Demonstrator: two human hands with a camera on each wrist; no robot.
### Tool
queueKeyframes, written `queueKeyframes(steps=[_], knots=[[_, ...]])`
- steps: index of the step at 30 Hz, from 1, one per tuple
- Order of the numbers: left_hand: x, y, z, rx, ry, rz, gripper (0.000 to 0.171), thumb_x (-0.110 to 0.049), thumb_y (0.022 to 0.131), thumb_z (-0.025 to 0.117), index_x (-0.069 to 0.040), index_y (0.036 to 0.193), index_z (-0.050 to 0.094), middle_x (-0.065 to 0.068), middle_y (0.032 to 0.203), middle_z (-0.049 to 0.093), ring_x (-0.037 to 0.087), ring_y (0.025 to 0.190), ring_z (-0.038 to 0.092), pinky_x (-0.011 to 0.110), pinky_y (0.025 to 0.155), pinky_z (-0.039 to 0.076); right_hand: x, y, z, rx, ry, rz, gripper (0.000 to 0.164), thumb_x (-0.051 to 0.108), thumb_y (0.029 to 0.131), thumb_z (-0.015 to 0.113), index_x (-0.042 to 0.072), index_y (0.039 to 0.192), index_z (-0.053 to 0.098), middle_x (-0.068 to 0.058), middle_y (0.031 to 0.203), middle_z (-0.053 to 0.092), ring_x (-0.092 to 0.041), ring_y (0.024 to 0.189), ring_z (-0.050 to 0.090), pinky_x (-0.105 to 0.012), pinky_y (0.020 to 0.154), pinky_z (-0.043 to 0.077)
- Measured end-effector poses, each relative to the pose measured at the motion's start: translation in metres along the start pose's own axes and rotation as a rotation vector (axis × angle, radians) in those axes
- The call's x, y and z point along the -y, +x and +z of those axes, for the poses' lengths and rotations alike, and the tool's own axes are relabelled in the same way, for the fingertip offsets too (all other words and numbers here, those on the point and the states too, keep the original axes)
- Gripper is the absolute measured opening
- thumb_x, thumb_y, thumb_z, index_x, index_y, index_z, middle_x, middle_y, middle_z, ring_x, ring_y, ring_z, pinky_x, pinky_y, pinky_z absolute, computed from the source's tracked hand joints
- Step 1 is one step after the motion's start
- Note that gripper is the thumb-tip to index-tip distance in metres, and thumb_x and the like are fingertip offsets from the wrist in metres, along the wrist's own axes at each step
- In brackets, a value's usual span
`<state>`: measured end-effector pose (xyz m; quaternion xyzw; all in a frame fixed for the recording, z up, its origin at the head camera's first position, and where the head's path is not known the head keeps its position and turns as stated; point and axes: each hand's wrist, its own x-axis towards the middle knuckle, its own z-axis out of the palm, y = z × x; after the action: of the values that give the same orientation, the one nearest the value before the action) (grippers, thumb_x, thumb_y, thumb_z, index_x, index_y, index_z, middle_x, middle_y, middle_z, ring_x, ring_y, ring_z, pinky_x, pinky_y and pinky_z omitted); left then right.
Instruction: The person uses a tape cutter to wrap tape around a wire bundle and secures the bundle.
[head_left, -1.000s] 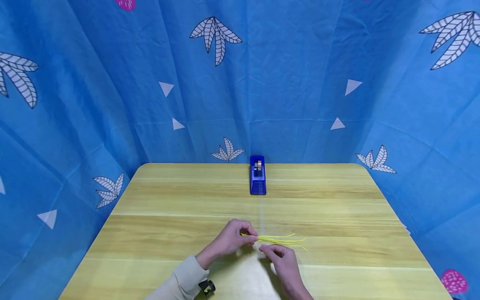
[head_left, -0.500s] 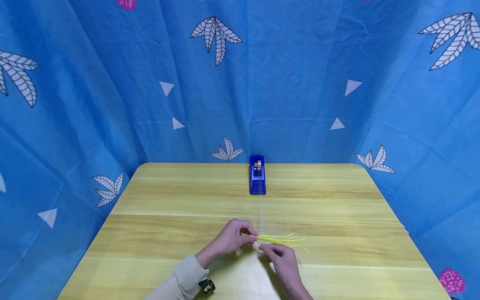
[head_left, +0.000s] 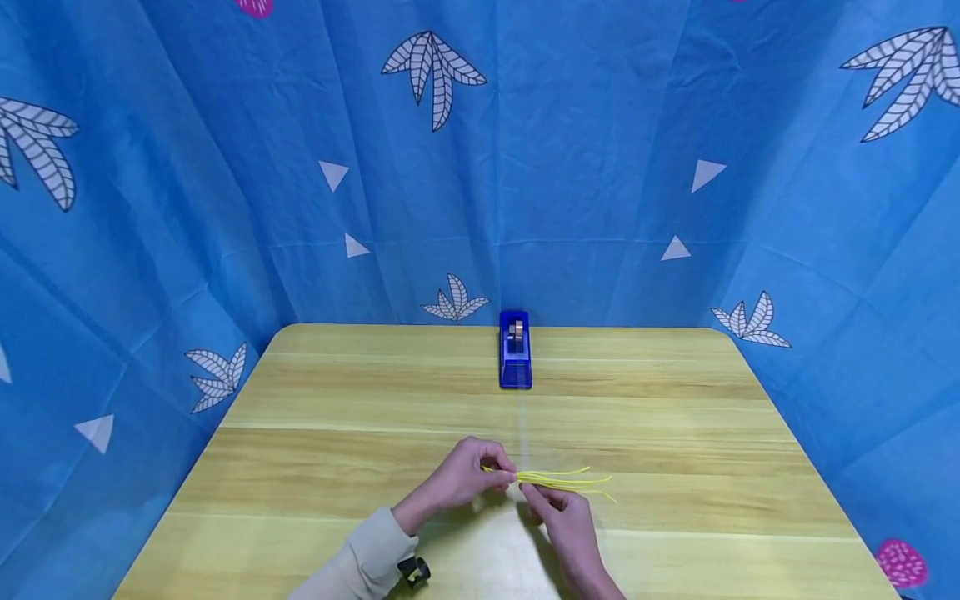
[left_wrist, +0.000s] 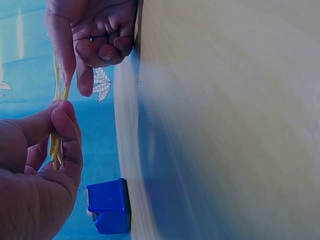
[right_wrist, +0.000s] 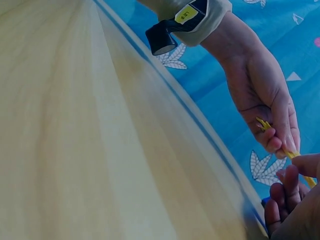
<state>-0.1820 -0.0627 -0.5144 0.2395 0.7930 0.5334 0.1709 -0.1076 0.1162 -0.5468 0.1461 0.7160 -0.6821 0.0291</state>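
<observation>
A thin bundle of yellow cords (head_left: 562, 482) lies sideways in the middle of the head view, its loose ends fanning out to the right. My left hand (head_left: 467, 473) pinches the bundle near its left part between thumb and fingers; short cord ends show inside that hand in the right wrist view. A strip of clear tape (head_left: 523, 429) runs from the blue tape dispenser (head_left: 515, 375) toward the bundle. My right hand (head_left: 572, 527) is just below, its thumb tip at the cords beside the left fingertips and its other fingers curled; I cannot tell whether it pinches anything.
The wooden table (head_left: 315, 467) has rounded far corners, and the dispenser stands at its far edge. A blue patterned curtain (head_left: 585, 167) hangs behind and along both sides. A small black device (head_left: 414, 572) sits at the left wrist.
My right thumb and fingertips have shifted slightly up, closer to the cords and the left fingertips. My left hand, the cords and the dispenser have stayed in place.
</observation>
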Motion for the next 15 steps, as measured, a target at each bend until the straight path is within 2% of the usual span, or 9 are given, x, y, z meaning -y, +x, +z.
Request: queueKeyframes(steps=[5, 13, 15], knots=[[-0.0003, 0.0016, 0.0003, 0.001, -0.006, -0.011, 0.005, -0.002, 0.093, 0.073, 0.002, 0.093, 0.074, 0.016, 0.088, 0.075, 0.023, 0.076, 0.07, 0.027, 0.069, 0.06, 0.0025, 0.0009, 0.0016, 0.005, 0.051, 0.006, 0.031, 0.023, 0.095, 0.076, -0.006, 0.104, 0.074, 0.001, 0.074, 0.067, -0.011, 0.072, 0.059, -0.024, 0.07, 0.049], [-0.0005, 0.0035, 0.0009, 0.009, -0.007, -0.024, 0.005, -0.003, 0.093, 0.074, 0.002, 0.094, 0.074, 0.016, 0.088, 0.075, 0.015, 0.072, 0.067, 0.026, 0.068, 0.059, 0.0039, 0.001, 0.0019, 0.004, 0.087, -0.001, 0.022, 0.019, 0.095, 0.075, 0.0, 0.086, 0.07, 0.003, 0.07, 0.062, -0.012, 0.069, 0.058, -0.024, 0.07, 0.048], [-0.001, 0.0039, 0.0011, 0.008, -0.008, -0.025, 0.004, -0.002, 0.093, 0.074, 0.001, 0.092, 0.074, 0.015, 0.086, 0.075, 0.014, 0.071, 0.065, 0.026, 0.067, 0.058, 0.0042, 0.0012, 0.0012, 0.019, 0.105, -0.004, 0.02, 0.018, 0.096, 0.075, -0.002, 0.096, 0.07, 0.003, 0.075, 0.066, -0.011, 0.072, 0.061, -0.024, 0.072, 0.051]])
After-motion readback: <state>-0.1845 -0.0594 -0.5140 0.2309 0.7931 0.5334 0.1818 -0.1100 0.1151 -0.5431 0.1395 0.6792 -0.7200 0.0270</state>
